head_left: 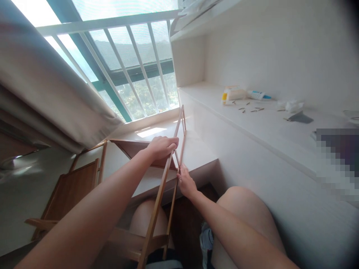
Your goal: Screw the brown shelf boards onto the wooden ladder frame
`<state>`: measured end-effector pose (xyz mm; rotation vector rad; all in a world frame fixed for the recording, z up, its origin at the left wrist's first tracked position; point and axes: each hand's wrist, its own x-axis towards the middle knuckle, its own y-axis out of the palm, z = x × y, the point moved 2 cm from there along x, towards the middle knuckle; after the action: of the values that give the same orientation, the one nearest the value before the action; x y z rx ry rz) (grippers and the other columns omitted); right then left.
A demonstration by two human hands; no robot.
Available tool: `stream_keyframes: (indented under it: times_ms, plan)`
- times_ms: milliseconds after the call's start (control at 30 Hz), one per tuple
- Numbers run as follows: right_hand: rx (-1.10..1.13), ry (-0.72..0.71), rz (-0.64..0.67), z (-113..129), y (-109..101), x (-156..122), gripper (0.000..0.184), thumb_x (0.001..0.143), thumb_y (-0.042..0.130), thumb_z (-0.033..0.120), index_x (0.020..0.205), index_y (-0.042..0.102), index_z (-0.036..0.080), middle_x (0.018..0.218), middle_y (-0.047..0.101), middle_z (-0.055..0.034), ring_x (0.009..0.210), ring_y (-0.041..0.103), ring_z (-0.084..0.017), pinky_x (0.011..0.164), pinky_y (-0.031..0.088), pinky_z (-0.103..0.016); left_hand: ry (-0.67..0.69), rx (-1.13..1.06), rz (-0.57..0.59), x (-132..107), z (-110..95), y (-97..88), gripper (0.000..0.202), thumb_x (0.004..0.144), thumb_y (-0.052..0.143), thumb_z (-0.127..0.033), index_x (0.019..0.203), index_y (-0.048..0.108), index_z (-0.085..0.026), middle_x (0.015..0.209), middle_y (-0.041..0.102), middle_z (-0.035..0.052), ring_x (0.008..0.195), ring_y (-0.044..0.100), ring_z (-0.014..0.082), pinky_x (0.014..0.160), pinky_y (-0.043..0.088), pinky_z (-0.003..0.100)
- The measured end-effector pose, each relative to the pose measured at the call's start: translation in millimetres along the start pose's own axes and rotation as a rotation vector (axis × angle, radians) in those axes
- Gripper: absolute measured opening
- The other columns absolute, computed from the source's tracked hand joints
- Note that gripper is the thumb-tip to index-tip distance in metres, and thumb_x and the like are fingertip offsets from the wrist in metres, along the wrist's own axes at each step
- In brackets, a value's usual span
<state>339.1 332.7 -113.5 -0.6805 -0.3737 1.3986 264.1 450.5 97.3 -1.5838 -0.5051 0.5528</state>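
The left hand [164, 146] is closed around one rail of a slim wooden frame [159, 198], which slants from the centre of the view to the bottom edge. The right hand [187, 183] touches its other rail, though whether it grips cannot be told; screws [261, 108] lie at upper right.

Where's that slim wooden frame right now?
In the head view, the wooden frame slants up the middle toward the window, left of the white shelf, held in the left grip and touched by the right grip.
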Motion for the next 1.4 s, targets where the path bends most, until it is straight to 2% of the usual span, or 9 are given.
stream_keyframes:
  times_ms: [133, 300, 467, 600, 733, 933, 1100, 1200, 1400]
  plan:
    - [0.138, -0.035, -0.186, -9, 1, 2, 0.049, 0.101, 0.029, 0.034, 0.142, 0.046, 0.014, 0.155, 0.034, -0.0163, 0.132, 0.047, -0.028, 0.102, 0.043, -0.041, 0.020, 0.051, -0.005, -1, -1, -1.0, 0.029, 0.088, 0.033, -0.035, 0.087, 0.061, -0.026, 0.080, 0.068, 0.0033, 0.070, 0.058, 0.0237, 0.060, 0.029, 0.031]
    - [0.349, -0.116, -0.384, -13, -15, 3, 0.042, 0.099, 0.029, 0.032, 0.117, 0.062, 0.013, 0.110, 0.064, -0.0145, 0.098, 0.062, -0.024, 0.085, 0.048, -0.036, 0.013, 0.098, -0.001, -3, -3, -3.2, 0.032, 0.092, 0.030, -0.039, 0.089, 0.059, -0.027, 0.082, 0.068, 0.0037, 0.071, 0.059, 0.0241, 0.060, 0.029, 0.031]
    - [0.415, -0.119, -0.416, -4, -38, -8, 0.036, 0.097, 0.032, 0.033, 0.103, 0.063, 0.016, 0.062, 0.050, 0.0009, 0.058, 0.049, -0.017, 0.059, 0.037, -0.029, -0.009, 0.110, 0.012, -4, -3, -3.4, 0.031, 0.091, 0.029, -0.038, 0.088, 0.058, -0.027, 0.083, 0.068, 0.0048, 0.073, 0.061, 0.0255, 0.059, 0.030, 0.031]
    - [0.458, -0.170, -0.436, 6, -64, -17, 0.031, 0.097, 0.035, 0.034, 0.099, 0.062, 0.018, 0.056, 0.036, 0.0060, 0.051, 0.036, -0.014, 0.053, 0.028, -0.026, -0.015, 0.109, 0.003, -4, -1, -2.3, 0.034, 0.092, 0.027, -0.039, 0.088, 0.058, -0.027, 0.082, 0.068, 0.0052, 0.074, 0.062, 0.0260, 0.060, 0.032, 0.032]
    - [0.488, -0.199, -0.543, 23, -122, -16, 0.031, 0.096, 0.035, 0.036, 0.097, 0.061, 0.019, 0.059, 0.033, 0.0061, 0.052, 0.034, -0.012, 0.051, 0.027, -0.024, 0.023, 0.124, -0.019, -5, 1, -2.1, 0.036, 0.092, 0.023, -0.040, 0.087, 0.056, -0.027, 0.079, 0.067, 0.0062, 0.072, 0.062, 0.0271, 0.058, 0.030, 0.032]
    - [0.186, -0.278, -0.686, 65, -275, -1, 0.025, 0.090, 0.049, 0.036, 0.099, 0.064, 0.018, 0.057, 0.044, 0.0060, 0.046, 0.031, -0.010, 0.048, 0.024, -0.024, 0.022, 0.088, -0.020, -4, 3, -4.2, 0.035, 0.091, 0.024, -0.039, 0.088, 0.058, -0.027, 0.081, 0.068, 0.0076, 0.076, 0.063, 0.0291, 0.060, 0.033, 0.033]
    - [-0.278, -0.059, -0.711, 56, -380, 19, 0.021, 0.082, 0.056, 0.021, 0.094, 0.073, 0.019, 0.060, 0.056, 0.0010, 0.055, 0.047, -0.014, 0.057, 0.032, -0.026, 0.018, 0.054, -0.024, -6, 0, -6.6, 0.037, 0.091, 0.024, -0.038, 0.093, 0.061, -0.029, 0.084, 0.070, 0.0084, 0.080, 0.065, 0.0322, 0.064, 0.038, 0.037]
    - [-0.442, -0.016, -0.646, 33, -403, 28, 0.025, 0.080, 0.059, 0.017, 0.098, 0.077, 0.020, 0.076, 0.067, -0.0039, 0.067, 0.054, -0.016, 0.064, 0.037, -0.027, 0.022, 0.041, -0.031, -7, -3, -8.3, 0.039, 0.090, 0.025, -0.038, 0.097, 0.062, -0.029, 0.086, 0.071, 0.0092, 0.082, 0.065, 0.0335, 0.066, 0.039, 0.038]
    - [-0.477, -0.103, -0.513, 0, -398, 40, 0.030, 0.083, 0.063, 0.024, 0.109, 0.077, 0.020, 0.086, 0.070, -0.0071, 0.079, 0.061, -0.018, 0.074, 0.043, -0.028, 0.014, 0.048, -0.049, -7, 0, -6.4, 0.037, 0.090, 0.026, -0.037, 0.096, 0.062, -0.030, 0.086, 0.071, 0.0090, 0.082, 0.066, 0.0332, 0.065, 0.040, 0.038]
